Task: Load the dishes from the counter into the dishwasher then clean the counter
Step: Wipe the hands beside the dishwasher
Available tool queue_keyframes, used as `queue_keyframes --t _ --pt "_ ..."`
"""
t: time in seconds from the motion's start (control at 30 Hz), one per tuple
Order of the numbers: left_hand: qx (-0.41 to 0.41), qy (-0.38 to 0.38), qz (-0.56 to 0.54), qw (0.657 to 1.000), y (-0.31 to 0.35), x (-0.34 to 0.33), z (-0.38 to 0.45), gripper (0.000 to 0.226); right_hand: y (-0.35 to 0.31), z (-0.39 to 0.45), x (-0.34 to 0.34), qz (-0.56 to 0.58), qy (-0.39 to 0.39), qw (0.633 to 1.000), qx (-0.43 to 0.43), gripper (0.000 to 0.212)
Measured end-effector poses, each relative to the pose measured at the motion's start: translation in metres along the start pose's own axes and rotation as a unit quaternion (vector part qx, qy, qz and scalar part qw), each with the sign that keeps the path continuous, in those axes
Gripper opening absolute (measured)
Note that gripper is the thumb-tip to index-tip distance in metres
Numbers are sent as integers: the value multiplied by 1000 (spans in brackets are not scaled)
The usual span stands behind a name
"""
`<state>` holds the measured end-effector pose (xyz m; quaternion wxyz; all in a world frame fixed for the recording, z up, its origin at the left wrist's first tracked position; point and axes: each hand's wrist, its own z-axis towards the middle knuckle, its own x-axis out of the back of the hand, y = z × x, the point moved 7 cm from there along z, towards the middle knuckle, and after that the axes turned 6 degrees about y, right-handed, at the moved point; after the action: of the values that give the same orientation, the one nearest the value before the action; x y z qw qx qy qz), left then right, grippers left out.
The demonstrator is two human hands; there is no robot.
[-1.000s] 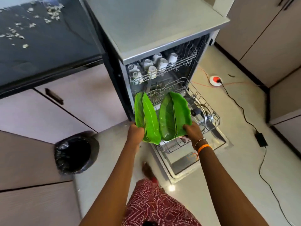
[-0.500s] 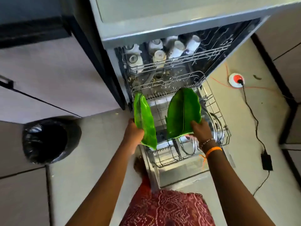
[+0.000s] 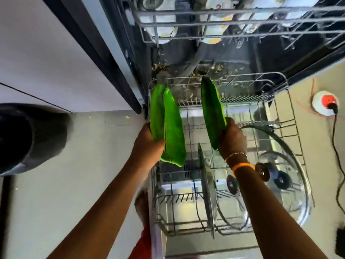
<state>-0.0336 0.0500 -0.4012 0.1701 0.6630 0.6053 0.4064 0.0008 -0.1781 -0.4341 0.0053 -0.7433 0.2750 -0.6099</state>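
My left hand (image 3: 149, 141) grips a green leaf-shaped plate (image 3: 169, 126) by its near edge, held on edge over the left side of the pulled-out lower rack (image 3: 291, 113). In my right hand (image 3: 232, 139) is a second green leaf plate (image 3: 211, 111), also upright and edge-on, over the rack's middle. Both plates hang above the wire tines; whether they touch them I cannot tell. The dishwasher (image 3: 115, 53) stands open, its upper rack (image 3: 233, 21) holding several white cups.
Glass lids (image 3: 291, 186) with dark knobs and a flat upright lid (image 3: 206, 186) stand in the lower rack's near and right part. A black-lined bin (image 3: 28, 139) sits on the floor at left. A floor socket (image 3: 324, 105) and black cable lie at right.
The view has closed in on the dishwasher. Both plates have turned from face-on to edge-on and come lower over the bottom rack, the right one further toward the back.
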Motion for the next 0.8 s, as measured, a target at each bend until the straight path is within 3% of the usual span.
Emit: queue_keyframes --t 0.27,0.47,0.6,0.7,0.77,0.8 --pt "19 6 -8 1000 -15 -15 18 24 -1 15 -40 -56 0 998 19 36" --pt "13 25 -14 1000 -14 -4 18 15 -4 21 -85 -28 -110 992 60 66" --pt "19 48 -37 998 -17 8 15 26 -9 25 -82 61 -129 989 42 53" --pt "10 76 -74 994 -17 16 15 17 -12 26 -62 130 -75 989 19 40" --pt "-7 82 -94 992 -13 17 13 12 -19 17 -46 305 -93 947 -46 34" --pt "-16 78 -96 992 -10 15 13 11 -26 9 -41 412 -146 895 -88 28"
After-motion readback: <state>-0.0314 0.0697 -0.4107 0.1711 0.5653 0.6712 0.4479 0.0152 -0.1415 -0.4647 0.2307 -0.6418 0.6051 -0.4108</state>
